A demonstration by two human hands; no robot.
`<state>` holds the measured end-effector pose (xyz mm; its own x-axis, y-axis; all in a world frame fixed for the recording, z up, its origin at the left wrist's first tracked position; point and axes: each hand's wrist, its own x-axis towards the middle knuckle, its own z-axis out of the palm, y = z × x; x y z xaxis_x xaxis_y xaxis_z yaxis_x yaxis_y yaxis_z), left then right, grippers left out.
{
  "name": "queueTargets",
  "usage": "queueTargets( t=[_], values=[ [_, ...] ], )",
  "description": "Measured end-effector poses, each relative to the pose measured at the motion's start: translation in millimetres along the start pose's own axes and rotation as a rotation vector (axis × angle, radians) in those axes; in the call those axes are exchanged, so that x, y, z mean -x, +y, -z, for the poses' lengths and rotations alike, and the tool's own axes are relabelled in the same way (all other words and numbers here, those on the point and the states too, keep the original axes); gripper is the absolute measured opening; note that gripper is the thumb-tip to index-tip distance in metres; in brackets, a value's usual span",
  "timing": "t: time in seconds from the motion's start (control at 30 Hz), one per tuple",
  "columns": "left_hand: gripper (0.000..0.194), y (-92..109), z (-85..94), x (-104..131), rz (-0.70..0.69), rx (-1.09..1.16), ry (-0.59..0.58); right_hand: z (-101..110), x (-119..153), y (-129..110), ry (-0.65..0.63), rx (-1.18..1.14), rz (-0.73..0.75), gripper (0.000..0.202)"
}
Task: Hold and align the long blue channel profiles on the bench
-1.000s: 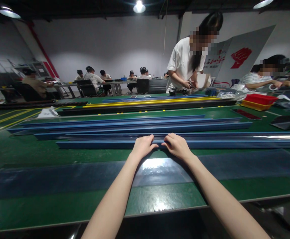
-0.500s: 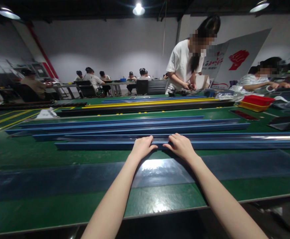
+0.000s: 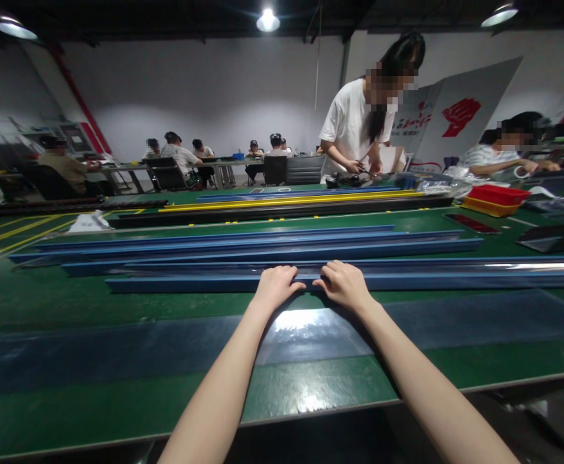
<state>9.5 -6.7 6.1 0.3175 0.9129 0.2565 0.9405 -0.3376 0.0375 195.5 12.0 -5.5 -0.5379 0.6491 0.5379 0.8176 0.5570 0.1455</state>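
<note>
A long blue channel [image 3: 204,283] lies across the green table, with clear film along its inside. My left hand [image 3: 278,283] grips its near wall, thumb on the front face and fingers curled over the top edge. Just to the right, my right hand [image 3: 343,282] holds the same wall in the same way, a small gap between the two thumbs. Nearer to me, a long transparent sheet [image 3: 165,348] lies flat under my forearms, shining with reflected light.
Beyond lie more blue channels [image 3: 407,247] and a yellow strip [image 3: 286,200]. A red tray [image 3: 497,195] sits at the right. Across the table a person in white [image 3: 347,122] handles something small. The table's front edge [image 3: 320,414] runs below.
My right hand has shifted slightly left along the channel, closer to my left hand. The person across the table has moved their hands a little.
</note>
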Motion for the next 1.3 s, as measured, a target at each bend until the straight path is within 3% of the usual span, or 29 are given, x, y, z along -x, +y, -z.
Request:
queueTargets(
  t=[0.37,0.77,1.1,1.3],
  values=[
    [0.032,-0.2,-0.4,0.8,-0.03,-0.026,0.034,7.8,-3.1,4.5,-0.077,0.002,-0.009,0.029],
    [0.03,-0.8,0.7,0.9,-0.018,0.025,0.021,19.1,17.0,35.3,-0.108,0.05,-0.15,0.026],
    [0.029,0.0,-3.2,-0.2,-0.046,0.003,0.034,16.1,16.6,30.3,-0.064,0.013,-0.055,0.026],
    [0.027,1.8,-1.6,0.0,-0.031,-0.013,0.009,4.4,6.8,11.8,-0.041,-0.038,0.018,0.028]
  ],
)
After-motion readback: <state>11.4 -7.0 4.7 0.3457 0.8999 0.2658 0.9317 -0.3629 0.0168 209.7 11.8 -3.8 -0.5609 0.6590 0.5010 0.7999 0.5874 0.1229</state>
